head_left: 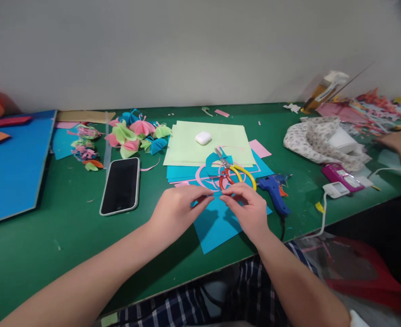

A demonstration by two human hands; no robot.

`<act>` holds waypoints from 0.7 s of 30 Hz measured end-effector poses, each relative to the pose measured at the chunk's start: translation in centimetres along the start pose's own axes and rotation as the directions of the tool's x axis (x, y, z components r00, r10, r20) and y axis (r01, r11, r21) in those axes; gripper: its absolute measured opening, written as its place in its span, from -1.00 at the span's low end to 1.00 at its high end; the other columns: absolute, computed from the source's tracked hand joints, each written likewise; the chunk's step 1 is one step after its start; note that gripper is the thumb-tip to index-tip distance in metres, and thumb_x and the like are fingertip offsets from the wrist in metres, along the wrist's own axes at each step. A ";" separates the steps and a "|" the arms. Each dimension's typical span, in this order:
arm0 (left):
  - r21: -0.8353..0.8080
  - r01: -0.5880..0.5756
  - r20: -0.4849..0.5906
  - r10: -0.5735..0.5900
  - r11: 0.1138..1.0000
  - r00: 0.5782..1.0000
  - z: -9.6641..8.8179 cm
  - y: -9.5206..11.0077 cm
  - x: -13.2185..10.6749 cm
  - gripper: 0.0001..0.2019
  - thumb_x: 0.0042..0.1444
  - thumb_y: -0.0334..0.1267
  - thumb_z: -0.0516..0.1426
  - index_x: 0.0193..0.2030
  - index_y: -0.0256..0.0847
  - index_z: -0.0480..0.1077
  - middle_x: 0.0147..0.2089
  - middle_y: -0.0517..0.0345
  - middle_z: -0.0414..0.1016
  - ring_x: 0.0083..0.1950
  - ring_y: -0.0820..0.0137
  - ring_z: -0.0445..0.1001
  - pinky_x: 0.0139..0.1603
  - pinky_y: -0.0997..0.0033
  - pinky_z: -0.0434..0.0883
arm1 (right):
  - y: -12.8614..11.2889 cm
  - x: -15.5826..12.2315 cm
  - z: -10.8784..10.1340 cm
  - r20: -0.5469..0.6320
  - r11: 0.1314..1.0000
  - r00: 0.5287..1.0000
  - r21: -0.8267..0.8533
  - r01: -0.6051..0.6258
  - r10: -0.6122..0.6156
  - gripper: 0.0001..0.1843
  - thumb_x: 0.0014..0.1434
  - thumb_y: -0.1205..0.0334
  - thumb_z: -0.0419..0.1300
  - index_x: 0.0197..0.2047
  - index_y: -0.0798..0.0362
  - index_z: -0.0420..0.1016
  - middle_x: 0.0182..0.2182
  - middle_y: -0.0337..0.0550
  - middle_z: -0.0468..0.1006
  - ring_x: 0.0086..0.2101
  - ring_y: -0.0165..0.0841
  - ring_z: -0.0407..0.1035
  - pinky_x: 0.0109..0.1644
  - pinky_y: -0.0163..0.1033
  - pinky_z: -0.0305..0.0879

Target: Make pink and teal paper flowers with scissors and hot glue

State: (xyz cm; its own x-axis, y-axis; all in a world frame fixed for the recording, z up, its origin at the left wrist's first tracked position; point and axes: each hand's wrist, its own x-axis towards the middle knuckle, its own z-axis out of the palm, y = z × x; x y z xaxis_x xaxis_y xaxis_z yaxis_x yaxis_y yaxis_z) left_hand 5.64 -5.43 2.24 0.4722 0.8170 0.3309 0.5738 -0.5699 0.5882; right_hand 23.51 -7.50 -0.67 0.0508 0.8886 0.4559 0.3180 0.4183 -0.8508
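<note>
My left hand (175,208) and my right hand (248,209) meet fingertip to fingertip above the table, both in a pinch. Between them is a thin blue paper strip (217,194), hard to tell from the blue paper behind. Below lies a blue paper sheet (209,234). Just beyond my right fingers rest scissors (236,170) with red and yellow handles, on pink and blue paper cutouts. Light green sheets (183,150) are stacked behind, with a white earbud case (203,138) on top. A blue glue gun (275,193) lies right of my right hand.
A phone (121,187) and a cluster of folded paper petals (135,134) lie at left, near a blue board (17,168). At right are a patterned cloth (305,138), a pink device (343,177) with a white cable, a bottle (323,93) and another person's hand (396,143).
</note>
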 end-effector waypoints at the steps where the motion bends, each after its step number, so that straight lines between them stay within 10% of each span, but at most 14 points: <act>1: 0.003 -0.004 -0.002 0.004 1.000 1.000 0.0 0.0 0.0 -0.88 0.13 -0.26 0.11 -0.25 -0.15 0.48 -0.33 0.27 0.57 -0.40 0.51 0.48 -0.42 0.59 0.31 | 0.0 0.0 0.0 -0.004 1.000 1.000 0.000 0.005 -0.005 -0.94 0.02 0.31 0.29 -0.37 -0.03 0.51 -0.45 -0.26 0.50 -0.38 -0.41 0.40 -0.40 -0.34 0.37; 21: 0.072 -0.159 -0.026 0.161 0.985 0.987 0.3 -0.2 0.0 -0.90 0.15 -0.33 0.09 -0.29 -0.19 0.45 -0.34 0.23 0.55 -0.34 0.47 0.50 -0.36 0.55 0.36 | -0.2 0.1 0.1 0.069 0.998 0.997 0.054 -0.020 0.016 -0.88 -0.02 0.31 0.31 -0.46 0.00 0.42 -0.45 -0.24 0.44 -0.39 -0.41 0.36 -0.44 -0.35 0.38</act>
State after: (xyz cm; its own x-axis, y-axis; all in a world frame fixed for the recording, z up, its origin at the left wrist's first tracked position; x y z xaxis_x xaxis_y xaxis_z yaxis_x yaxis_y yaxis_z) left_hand 5.75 -5.37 1.94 0.5406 0.7166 0.4407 0.5382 -0.6972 0.4736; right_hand 23.35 -7.46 -0.46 -0.0097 0.9062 0.4227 0.2652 0.4099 -0.8727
